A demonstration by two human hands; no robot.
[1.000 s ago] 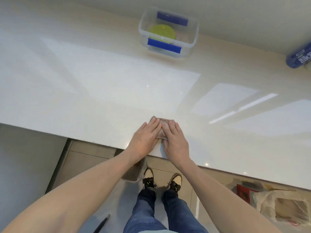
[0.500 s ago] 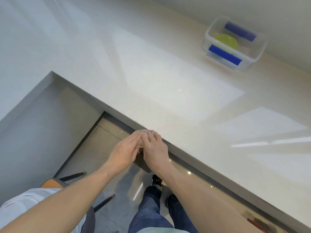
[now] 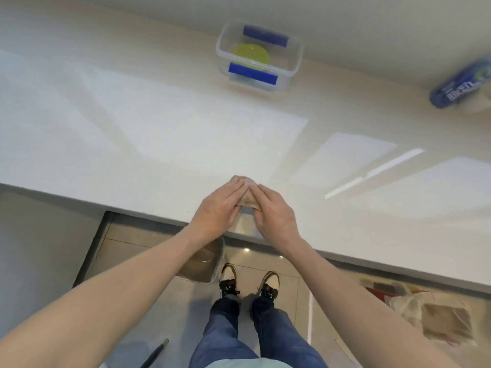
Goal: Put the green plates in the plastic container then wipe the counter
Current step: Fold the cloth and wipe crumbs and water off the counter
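Both hands, left (image 3: 218, 211) and right (image 3: 273, 211), have fingers pressed together on the cloth (image 3: 247, 200) at lower centre, so I'd push flat, overlapping strokes up the counter (image 3: 159, 134) toward the container (image 3: 259, 54).

One container (image 3: 259, 58), one cloth (image 3: 248, 191), two hands (image 3: 248, 208).

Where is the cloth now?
The cloth lies at the counter's near edge, bottom centre, pressed between the left hand and right hand.

A home kitchen, by the look of it — a long glossy cream counter (image 3: 159, 134) runs along a pale wall. A clear plastic container (image 3: 259, 55) with blue clips sits on it, above a tiled floor (image 3: 289, 272).
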